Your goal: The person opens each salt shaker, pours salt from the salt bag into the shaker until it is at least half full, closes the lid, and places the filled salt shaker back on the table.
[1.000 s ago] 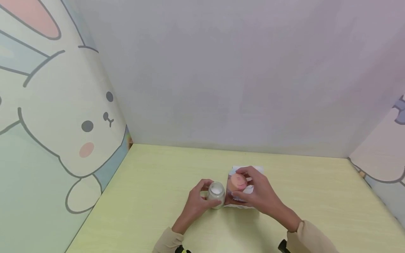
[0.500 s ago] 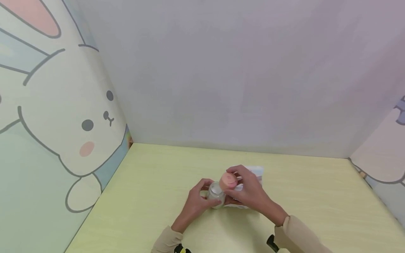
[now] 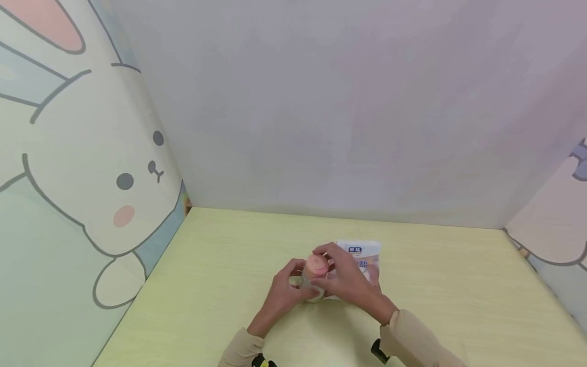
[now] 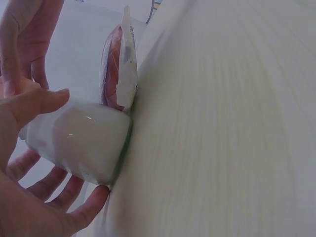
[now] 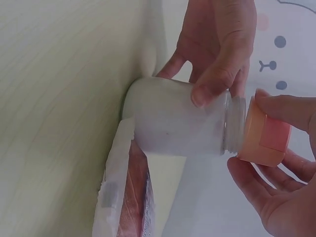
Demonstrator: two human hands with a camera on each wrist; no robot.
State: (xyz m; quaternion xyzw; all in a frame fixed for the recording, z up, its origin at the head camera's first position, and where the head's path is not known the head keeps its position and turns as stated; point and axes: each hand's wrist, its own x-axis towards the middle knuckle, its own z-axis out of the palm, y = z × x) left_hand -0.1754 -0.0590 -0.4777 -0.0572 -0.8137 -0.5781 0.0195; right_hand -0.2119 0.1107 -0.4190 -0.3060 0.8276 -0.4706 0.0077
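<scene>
A glass jar [image 5: 173, 118] filled with something white stands upright on the table. My left hand [image 3: 284, 290] grips it around the side, thumb on the near face. In my right hand [image 3: 346, 280] I pinch an orange-pink lid [image 5: 264, 132] between thumb and fingers. The lid sits at the jar's threaded mouth [image 5: 235, 123]; in the right wrist view the threads still show beside it. Close to the jar's right side lies a white and reddish-brown packet [image 3: 367, 255] with printed characters, partly hidden by my right hand.
The pale yellow table [image 3: 220, 255] spreads around the hands. A grey wall [image 3: 339, 112] rises behind it, and a panel with a rabbit drawing [image 3: 91, 168] stands on the left.
My right hand has carried the lid leftward from over the packet to the jar's mouth. More of the packet shows now. My left hand has kept its grip on the jar.
</scene>
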